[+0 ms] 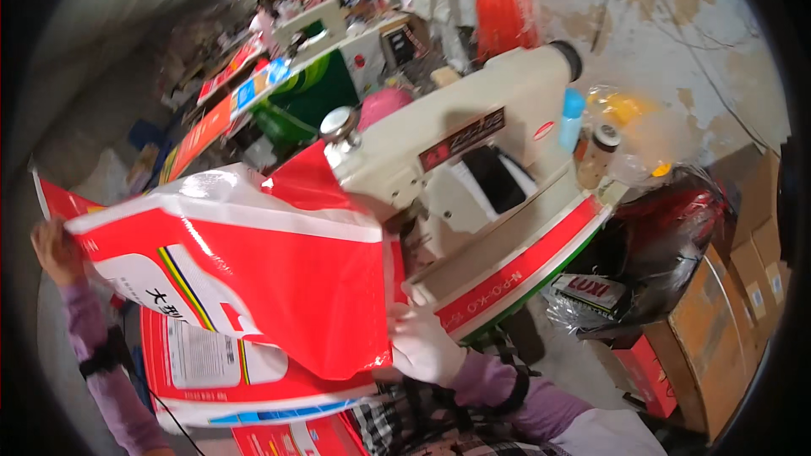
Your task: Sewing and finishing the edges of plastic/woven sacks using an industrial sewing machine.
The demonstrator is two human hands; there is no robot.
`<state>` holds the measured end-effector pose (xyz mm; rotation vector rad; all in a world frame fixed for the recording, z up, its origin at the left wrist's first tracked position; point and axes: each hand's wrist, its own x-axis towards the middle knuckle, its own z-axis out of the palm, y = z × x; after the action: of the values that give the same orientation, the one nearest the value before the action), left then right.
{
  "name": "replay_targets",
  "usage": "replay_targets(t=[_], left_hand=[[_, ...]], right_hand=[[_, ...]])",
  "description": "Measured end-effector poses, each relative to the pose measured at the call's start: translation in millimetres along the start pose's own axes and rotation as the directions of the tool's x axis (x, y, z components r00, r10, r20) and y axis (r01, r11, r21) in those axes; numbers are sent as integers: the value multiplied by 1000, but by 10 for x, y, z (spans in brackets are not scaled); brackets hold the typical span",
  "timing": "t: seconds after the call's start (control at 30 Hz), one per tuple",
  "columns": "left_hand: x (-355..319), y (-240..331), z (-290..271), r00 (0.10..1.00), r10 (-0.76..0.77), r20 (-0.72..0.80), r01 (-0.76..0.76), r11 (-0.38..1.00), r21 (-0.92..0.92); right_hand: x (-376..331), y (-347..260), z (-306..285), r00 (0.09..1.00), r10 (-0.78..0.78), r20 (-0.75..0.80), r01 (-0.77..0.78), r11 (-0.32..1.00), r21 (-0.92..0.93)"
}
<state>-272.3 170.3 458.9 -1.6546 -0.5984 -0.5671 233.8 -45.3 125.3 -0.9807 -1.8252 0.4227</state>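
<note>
A large glossy red and white printed bag (312, 287) is spread and raised in front of a cream sewing machine (397, 143). My left hand (57, 253) is closed on the bag's far left edge, with some fingers hidden behind it. In a white glove, my right hand (422, 344) pinches the bag's right edge, close to the machine's needle area. The needle area itself is mostly hidden by the bag. Below the raised bag, more red and white bags (203, 363) lie in a stack near my lap.
On the machine bed rests a dark-screened phone (494, 177). A blue bottle (571, 118) and a brown jar (598, 156) stand at its right end. Cardboard boxes (710, 338) and plastic-wrapped goods (591, 295) sit at right. Another sewing machine (312, 21) stands farther back.
</note>
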Motion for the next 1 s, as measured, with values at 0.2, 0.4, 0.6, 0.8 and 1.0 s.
replay_targets(t=[0.2, 0.4, 0.6, 0.8, 1.0], left_hand=[[-984, 1046, -1057, -113, -30, 993, 418, 905, 75], [999, 4469, -1333, 831, 179, 526, 522, 71, -850], [-2123, 5584, 778, 175, -457, 872, 979, -15, -204], [-1400, 5707, 629, 454, -16, 891, 840, 340, -423], [-1863, 5322, 612, 241, 92, 966, 970, 20, -244]], right_hand=[[-734, -68, 96, 917, 246, 315, -358, 855, 376], [-1362, 61, 472, 838, 228, 495, -358, 915, 184], [-829, -181, 403, 785, 178, 593, -483, 775, 407], [-887, -9, -8, 593, 555, 583, -741, 659, 127], [427, 420, 366, 989, 118, 87, -58, 859, -508]])
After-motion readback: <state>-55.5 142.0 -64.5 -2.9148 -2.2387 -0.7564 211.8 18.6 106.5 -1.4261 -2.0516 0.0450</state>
